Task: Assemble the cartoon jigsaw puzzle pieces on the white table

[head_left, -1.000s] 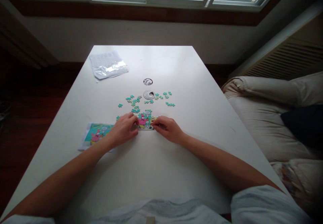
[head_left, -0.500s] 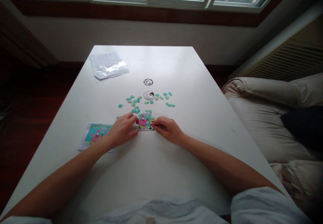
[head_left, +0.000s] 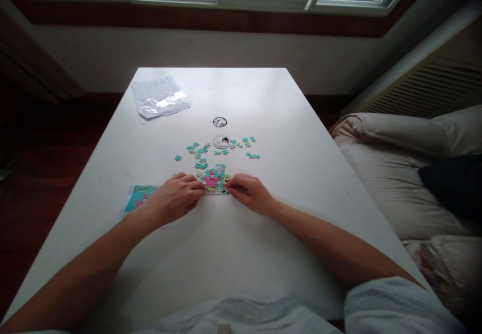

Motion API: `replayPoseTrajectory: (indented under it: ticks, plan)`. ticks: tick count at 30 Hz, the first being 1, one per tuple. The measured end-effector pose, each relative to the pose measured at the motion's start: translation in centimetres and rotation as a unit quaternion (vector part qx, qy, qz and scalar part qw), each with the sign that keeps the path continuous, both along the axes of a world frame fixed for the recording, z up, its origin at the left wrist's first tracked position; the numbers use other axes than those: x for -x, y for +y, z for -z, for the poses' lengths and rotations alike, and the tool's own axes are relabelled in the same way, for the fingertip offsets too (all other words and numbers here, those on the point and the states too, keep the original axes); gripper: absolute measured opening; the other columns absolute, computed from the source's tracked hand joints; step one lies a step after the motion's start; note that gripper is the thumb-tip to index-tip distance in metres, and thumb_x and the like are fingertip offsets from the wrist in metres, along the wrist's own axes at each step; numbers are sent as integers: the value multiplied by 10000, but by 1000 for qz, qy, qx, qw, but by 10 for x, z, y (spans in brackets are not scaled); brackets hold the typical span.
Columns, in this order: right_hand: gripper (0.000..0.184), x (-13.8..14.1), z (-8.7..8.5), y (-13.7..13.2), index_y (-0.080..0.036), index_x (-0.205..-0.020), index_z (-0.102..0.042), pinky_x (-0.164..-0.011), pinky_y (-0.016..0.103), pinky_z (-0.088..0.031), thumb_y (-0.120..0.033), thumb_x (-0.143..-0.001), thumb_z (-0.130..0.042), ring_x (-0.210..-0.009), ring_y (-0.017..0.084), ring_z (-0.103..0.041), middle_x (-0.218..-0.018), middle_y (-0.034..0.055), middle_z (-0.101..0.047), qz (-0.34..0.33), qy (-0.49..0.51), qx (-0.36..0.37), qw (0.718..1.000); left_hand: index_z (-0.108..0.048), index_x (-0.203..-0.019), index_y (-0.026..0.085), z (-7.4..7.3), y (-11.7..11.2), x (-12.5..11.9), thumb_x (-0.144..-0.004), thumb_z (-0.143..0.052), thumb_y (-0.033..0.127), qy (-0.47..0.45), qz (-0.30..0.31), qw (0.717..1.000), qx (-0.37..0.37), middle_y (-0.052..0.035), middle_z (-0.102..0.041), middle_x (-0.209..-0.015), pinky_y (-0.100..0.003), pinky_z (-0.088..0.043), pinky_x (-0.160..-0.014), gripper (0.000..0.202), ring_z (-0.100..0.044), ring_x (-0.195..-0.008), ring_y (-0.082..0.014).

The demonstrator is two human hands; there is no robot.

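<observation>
In the head view a partly assembled jigsaw puzzle (head_left: 216,181) lies flat on the white table, with pink, teal and yellow cartoon figures. My left hand (head_left: 178,196) is closed at its left edge, fingertips drawn together against the border. At the right edge my right hand (head_left: 251,192) pinches with thumb and forefinger by the yellow figure; the fingers cover that part. Loose teal puzzle pieces (head_left: 198,151) lie scattered just beyond the puzzle. A picture sheet (head_left: 132,202) with the same cartoon sits partly under my left forearm.
A round grey cap (head_left: 220,142) is set in the white table (head_left: 263,253), and behind it is an open round hole (head_left: 220,122). A clear plastic bag (head_left: 161,98) with paper lies at the back left. A beige sofa (head_left: 376,173) stands along the right side.
My left hand has turned and lowered, its thumb and fingers coming together at the puzzle's left edge and covering more of the picture sheet. My right hand stays in place.
</observation>
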State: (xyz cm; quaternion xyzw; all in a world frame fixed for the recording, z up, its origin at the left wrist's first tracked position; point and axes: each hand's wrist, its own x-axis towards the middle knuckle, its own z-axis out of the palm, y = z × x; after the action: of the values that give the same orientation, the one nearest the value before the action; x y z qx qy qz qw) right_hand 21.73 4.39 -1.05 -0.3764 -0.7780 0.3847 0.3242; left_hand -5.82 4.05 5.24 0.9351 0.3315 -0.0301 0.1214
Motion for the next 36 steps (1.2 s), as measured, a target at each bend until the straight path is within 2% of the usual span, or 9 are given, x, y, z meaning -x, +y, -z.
replayPoseTrajectory:
  ticks: [7, 13, 17, 27, 32, 36]
  plan:
    - [114, 1, -2, 0, -200, -960, -707, -665, 257, -456, -248, -947, -604, -748, 137, -573, -877, 42, -672, -2, 1, 0, 1000, -695, -1088, 234, 0, -5, -3, -946, -528, 148, 23, -7, 1000, -18, -47, -709, -1187, -377, -396, -943, 236, -639, -1058, -225]
    - [104, 2, -2, 1, -200, -944, -704, -643, 250, -451, -255, -936, -616, -720, 132, -562, -849, 33, -657, 2, 4, 4, 1000, -669, -1085, 180, -10, -26, -16, -916, -514, 99, 96, -32, 994, -34, -81, -682, -1149, -365, -438, -835, 243, -671, -872, -206]
    - [106, 2, -2, 1, -208, -947, -703, -657, 255, -461, -261, -942, -612, -736, 136, -573, -870, 36, -669, 4, 3, 6, 1000, -653, -1086, 144, -10, -39, -26, -931, -484, 108, 132, -50, 988, -62, -109, -662, -1129, -384, -465, -780, 233, -663, -813, -217]
    - [105, 2, -1, 0, -209, -936, -697, -660, 257, -458, -270, -946, -613, -721, 136, -564, -816, 21, -641, 4, 0, -6, 1000, -624, -1101, 133, -6, -46, -36, -923, -460, 101, 120, -89, 986, -71, -113, -647, -1085, -390, -512, -777, 244, -677, -863, -239]
    - [101, 1, -1, 0, -209, -935, -697, -664, 256, -456, -272, -944, -619, -731, 135, -567, -821, 20, -642, 7, 2, -10, 1000, -623, -1099, 132, -2, -47, -35, -920, -459, 89, 116, -90, 987, -69, -117, -641, -1084, -385, -515, -789, 247, -674, -889, -240]
    - [97, -1, -1, 4, -209, -926, -698, -664, 256, -452, -269, -940, -623, -729, 131, -568, -827, 16, -655, 18, 11, -15, 1000, -610, -1182, 126, 1, -49, -38, -921, -474, 97, 110, -84, 988, -66, -127, -639, -1130, -383, -516, -793, 296, -674, -898, -238]
